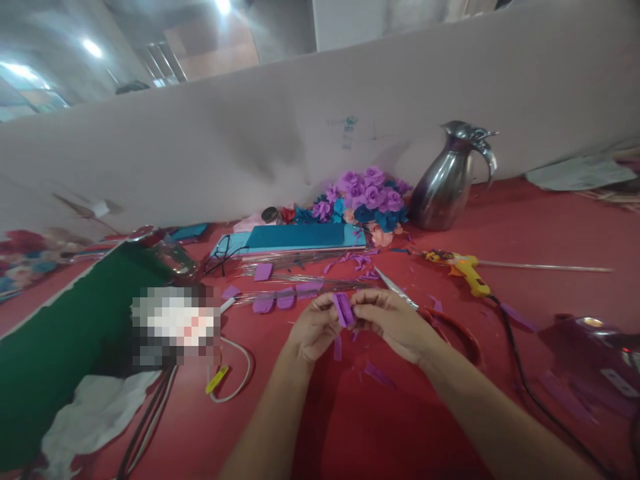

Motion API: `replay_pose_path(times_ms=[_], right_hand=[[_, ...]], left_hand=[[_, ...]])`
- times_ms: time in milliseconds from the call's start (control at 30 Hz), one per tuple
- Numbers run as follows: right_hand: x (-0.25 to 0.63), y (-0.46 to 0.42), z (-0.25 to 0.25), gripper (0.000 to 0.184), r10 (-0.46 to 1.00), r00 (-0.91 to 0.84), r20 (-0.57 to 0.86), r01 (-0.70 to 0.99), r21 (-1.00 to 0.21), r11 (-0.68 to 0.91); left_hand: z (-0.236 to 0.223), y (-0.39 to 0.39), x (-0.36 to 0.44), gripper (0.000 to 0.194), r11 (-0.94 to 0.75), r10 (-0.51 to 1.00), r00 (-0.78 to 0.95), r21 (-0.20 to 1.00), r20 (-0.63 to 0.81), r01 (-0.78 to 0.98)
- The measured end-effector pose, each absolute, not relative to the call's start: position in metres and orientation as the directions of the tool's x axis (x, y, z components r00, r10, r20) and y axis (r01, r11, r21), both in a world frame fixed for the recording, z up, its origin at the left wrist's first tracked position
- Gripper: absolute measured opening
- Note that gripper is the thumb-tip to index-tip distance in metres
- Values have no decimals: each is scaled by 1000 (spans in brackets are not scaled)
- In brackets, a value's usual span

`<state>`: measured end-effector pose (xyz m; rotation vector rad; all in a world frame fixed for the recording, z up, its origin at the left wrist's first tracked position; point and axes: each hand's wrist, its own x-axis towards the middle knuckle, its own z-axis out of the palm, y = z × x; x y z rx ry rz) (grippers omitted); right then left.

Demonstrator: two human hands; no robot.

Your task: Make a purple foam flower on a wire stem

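Between my two hands, above the red table (380, 427), is a small stack of purple crepe paper (343, 310). My left hand (316, 325) pinches its left side, and the fingers of my right hand (384, 320) are closed on its right edge. Purple scraps (379, 375) lie on the table below. Just beyond my left hand are cut purple paper pieces (264, 304), some with rounded ends, beside thin wires (295, 279). Scissors with red handles (397, 288) lie past my right hand, partly hidden by my forearm.
A yellow glue gun (470, 275) with a black cord lies right, near a metal jug (447, 180). Purple paper flowers (370, 190) and blue paper sheets (300, 235) sit at the back. Glasses (225, 255) and a green box (65, 353) are left.
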<state>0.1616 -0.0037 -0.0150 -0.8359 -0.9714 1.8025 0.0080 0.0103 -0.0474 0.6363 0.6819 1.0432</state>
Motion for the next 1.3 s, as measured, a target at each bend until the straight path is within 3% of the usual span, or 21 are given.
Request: replay_pose_path(times_ms=[200,300,367,467,567,700,833,900,1033,1300], right_hand=[[158,-5,-17,24,974,-186,-130,-334,-924,-188],[156,-6,-19,32,951,-206,-231,-402,-866,-298],[155,-5,-20,34,924,-265,-275,-481,-793,-373],[154,-4,-22,33,924,-267,-274,-549,-745,-380],[155,-1,-23,33,953,-204,-225,-541,-785,-301],[159,3,-28,29,989,-97,-109,-385,-913,-138],[162,5,-35,27,992,-115,61,-119,-992,47],[162,5,-36,31,990,-118,73,-73,-995,65],[162,3,-33,29,993,-111,-29,-162,-986,-47],[163,-2,-18,23,942,-294,-165,-357,-895,-268]], left_hand=[[-45,14,13,22,180,984,105,805,-146,-565],[-40,12,16,10,5,996,-81,914,-41,-407],[-35,10,16,12,-124,984,-153,966,90,-228],[-26,6,15,19,-251,959,-147,967,242,-44],[-22,2,14,20,-288,954,-82,958,287,5],[-25,2,16,14,-203,979,0,976,204,-80],[-35,5,17,18,119,991,95,954,-96,-276],[-38,7,16,21,247,964,180,910,-195,-332],[-37,8,12,28,328,941,242,824,-238,-461],[-45,9,9,32,385,896,417,730,-151,-564]])
